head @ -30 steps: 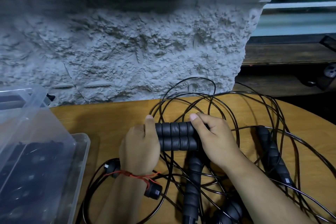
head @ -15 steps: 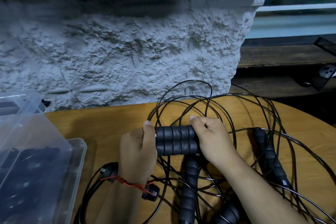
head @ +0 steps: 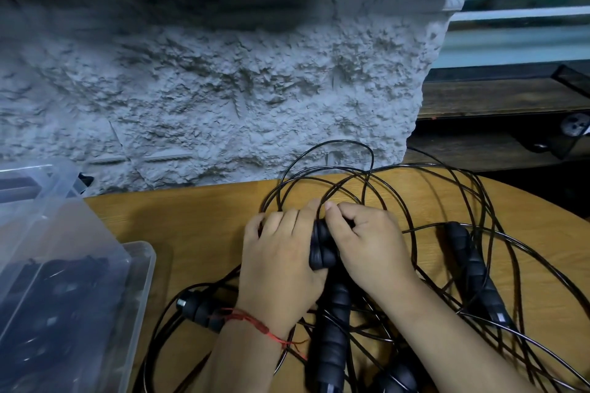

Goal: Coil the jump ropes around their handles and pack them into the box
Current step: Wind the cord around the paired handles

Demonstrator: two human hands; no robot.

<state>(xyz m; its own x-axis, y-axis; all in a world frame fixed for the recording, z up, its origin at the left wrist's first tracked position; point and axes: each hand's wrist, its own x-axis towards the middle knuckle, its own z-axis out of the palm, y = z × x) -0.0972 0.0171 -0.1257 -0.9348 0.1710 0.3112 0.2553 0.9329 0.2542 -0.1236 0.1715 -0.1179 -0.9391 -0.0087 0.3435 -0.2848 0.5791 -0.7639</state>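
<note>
Moved: left hand point(head: 281, 262) and right hand point(head: 367, 246) slid together, both wrapped round the paired handles point(head: 321, 249).
Where: on the table point(head: 191, 233), clear box point(head: 140, 265) off to the left.
Risk: loose cords point(head: 415, 165) cross a spare handle point(head: 472, 268), so winding could snag or drag it along, I reckon.

black ribbed handles point(head: 322, 249) and black ropes point(head: 415, 195) on a tan wooden table point(head: 198, 220); red wrist thread point(head: 255, 324).
</note>
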